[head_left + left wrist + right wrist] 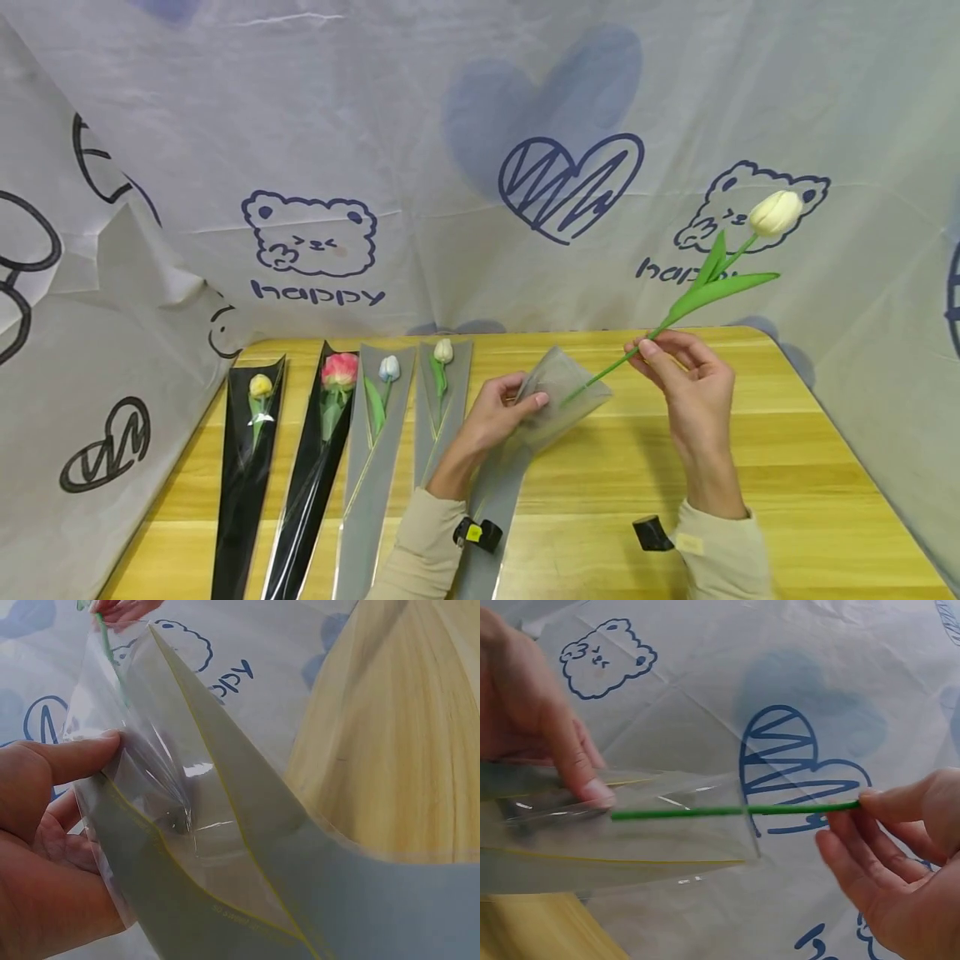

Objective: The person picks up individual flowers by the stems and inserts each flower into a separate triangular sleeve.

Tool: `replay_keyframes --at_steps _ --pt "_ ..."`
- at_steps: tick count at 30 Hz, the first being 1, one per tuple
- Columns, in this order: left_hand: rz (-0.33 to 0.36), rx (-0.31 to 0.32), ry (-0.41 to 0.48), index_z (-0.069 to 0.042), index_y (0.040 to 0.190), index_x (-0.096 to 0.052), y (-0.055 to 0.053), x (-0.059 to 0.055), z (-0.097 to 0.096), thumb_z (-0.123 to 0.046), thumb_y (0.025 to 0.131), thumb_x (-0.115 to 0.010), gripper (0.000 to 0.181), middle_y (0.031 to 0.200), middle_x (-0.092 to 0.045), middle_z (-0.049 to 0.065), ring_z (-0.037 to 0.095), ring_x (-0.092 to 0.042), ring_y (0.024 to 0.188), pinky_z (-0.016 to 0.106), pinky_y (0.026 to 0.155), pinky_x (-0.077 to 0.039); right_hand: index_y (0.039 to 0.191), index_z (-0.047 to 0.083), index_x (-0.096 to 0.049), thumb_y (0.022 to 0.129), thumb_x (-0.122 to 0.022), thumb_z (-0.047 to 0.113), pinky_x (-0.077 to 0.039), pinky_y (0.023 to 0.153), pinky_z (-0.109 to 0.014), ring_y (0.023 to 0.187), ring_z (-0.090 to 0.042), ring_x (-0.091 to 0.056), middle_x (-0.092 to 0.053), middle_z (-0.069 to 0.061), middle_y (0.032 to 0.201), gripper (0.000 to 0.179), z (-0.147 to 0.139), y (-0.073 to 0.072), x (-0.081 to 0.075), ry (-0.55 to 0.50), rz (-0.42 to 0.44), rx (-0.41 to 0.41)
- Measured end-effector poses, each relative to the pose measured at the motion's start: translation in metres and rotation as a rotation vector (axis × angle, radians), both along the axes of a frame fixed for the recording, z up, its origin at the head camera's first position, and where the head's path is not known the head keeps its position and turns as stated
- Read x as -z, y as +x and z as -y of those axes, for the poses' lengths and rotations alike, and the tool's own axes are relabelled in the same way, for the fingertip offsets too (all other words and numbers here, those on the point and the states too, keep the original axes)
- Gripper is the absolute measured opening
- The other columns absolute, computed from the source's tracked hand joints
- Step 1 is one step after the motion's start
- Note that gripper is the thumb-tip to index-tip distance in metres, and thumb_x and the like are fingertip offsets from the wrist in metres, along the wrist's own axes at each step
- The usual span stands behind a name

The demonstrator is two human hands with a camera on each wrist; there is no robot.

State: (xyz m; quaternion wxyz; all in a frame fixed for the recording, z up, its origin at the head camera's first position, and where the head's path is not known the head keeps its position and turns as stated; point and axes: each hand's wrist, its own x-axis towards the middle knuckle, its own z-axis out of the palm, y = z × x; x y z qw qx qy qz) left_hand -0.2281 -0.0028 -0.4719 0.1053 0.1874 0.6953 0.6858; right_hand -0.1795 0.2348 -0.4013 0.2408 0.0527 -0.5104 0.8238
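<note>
My right hand (pixel 690 387) pinches the green stem of a white artificial tulip (pixel 776 214) between thumb and fingers. Its bloom points up and to the right, with two long leaves below it. The lower end of the stem (pixel 682 813) lies inside the mouth of a grey and clear flower sleeve (pixel 247 825). My left hand (pixel 495 417) grips that sleeve near its mouth, thumb on the clear front and fingers behind. The sleeve's top is bent up and to the right, while its lower part runs down past the left forearm.
On the wooden table (pixel 750 483), left of my hands, lie several wrapped flowers: a yellow one (pixel 260 386) and a pink one (pixel 340 371) in black sleeves, a pale blue tulip (pixel 389 367) and a white tulip (pixel 443 351) in grey. A printed cloth (pixel 450 275) hangs behind.
</note>
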Motion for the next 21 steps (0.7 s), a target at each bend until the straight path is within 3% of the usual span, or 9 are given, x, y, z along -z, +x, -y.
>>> replay_keyframes --at_steps 7,15,21 --pt "-0.013 0.023 0.012 0.011 0.118 -0.067 0.001 -0.004 0.001 -0.007 0.099 -0.068 0.026 0.107 -0.072 0.021 0.010 -0.065 0.085 0.026 0.074 -0.052 0.104 -0.017 -0.063 0.094 -0.070 -0.005 -0.056 0.089 -0.038 0.092 -0.025 -0.075 -0.076 -0.015 0.098 0.018 0.006 0.001 0.005 0.207 0.043 -0.097" --pt "-0.015 0.031 0.024 0.012 0.119 -0.066 0.003 -0.010 0.002 -0.005 0.099 -0.067 0.027 0.110 -0.070 0.023 0.014 -0.067 0.089 0.027 0.077 -0.055 0.106 -0.011 -0.072 0.095 -0.075 0.008 -0.053 0.093 -0.026 0.107 -0.019 -0.069 -0.075 -0.011 0.112 0.023 0.010 0.000 0.008 0.517 0.141 -0.095" --pt "0.007 0.030 0.022 0.009 0.123 -0.067 0.006 -0.016 0.002 -0.006 0.099 -0.068 0.028 0.115 -0.069 0.021 0.018 -0.068 0.096 0.028 0.080 -0.055 0.105 -0.012 -0.073 0.095 -0.074 0.006 -0.053 0.092 -0.026 0.113 -0.018 -0.067 -0.072 -0.014 0.121 0.020 0.009 -0.001 0.011 0.596 0.146 -0.204"
